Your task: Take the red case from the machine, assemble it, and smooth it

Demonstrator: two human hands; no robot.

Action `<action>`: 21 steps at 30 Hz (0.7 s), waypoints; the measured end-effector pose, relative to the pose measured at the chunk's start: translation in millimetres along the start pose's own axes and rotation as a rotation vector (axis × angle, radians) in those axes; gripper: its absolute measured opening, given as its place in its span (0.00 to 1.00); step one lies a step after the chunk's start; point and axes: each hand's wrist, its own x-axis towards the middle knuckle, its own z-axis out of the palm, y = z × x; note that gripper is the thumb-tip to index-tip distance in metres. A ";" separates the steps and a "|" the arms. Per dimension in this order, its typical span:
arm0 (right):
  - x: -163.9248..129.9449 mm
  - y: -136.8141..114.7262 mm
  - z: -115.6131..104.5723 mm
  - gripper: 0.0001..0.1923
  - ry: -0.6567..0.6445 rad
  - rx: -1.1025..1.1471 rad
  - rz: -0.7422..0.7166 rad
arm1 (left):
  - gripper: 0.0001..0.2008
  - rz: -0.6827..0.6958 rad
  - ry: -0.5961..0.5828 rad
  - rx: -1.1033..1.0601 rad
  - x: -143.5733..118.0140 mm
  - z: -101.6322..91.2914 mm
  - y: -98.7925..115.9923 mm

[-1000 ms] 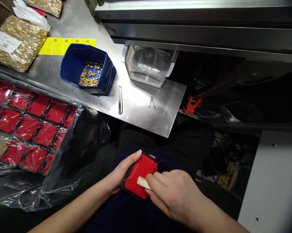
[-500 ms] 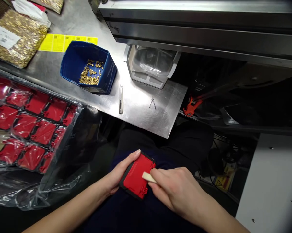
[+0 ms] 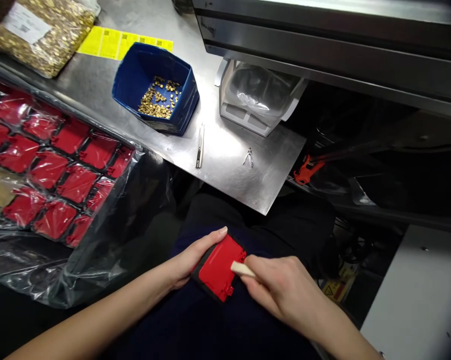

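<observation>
My left hand [image 3: 195, 257] grips a red plastic part with black edges [image 3: 219, 265] along its left side, thumb at the top corner. The part lies tilted over my lap, red face up, with small hinge-like lugs on its right edge. My right hand [image 3: 281, 282] is closed around a pale, flat-ended stick [image 3: 243, 270]. The stick's tip is at the red face close to its right edge; whether it touches I cannot tell. Most of the stick is hidden in my fingers.
On the metal table [image 3: 225, 185] stand a blue bin [image 3: 191, 95] with brass pieces, a cutter knife [image 3: 200, 146], small metal nippers [image 3: 249, 157] and a grey tray [image 3: 244, 120] holding a plastic bag. Left is a plastic-lined box of red parts [image 3: 56, 220]. A bag of brass pieces [image 3: 60, 40] lies behind.
The whole view has shifted, so the table things appear further right and higher. Both hands keep their holds, and the stick's tip stays close to the red part's right edge.
</observation>
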 end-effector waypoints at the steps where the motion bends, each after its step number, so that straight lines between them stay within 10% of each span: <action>1: 0.9 -0.6 -0.4 0.10 -0.008 -0.006 -0.015 | 0.30 0.002 -0.005 -0.010 0.0 -0.4 -0.1; 21: 9.0 -10.7 1.6 0.09 -0.035 0.008 0.017 | 0.31 -0.012 -0.025 -0.019 -2.0 -7.0 5.7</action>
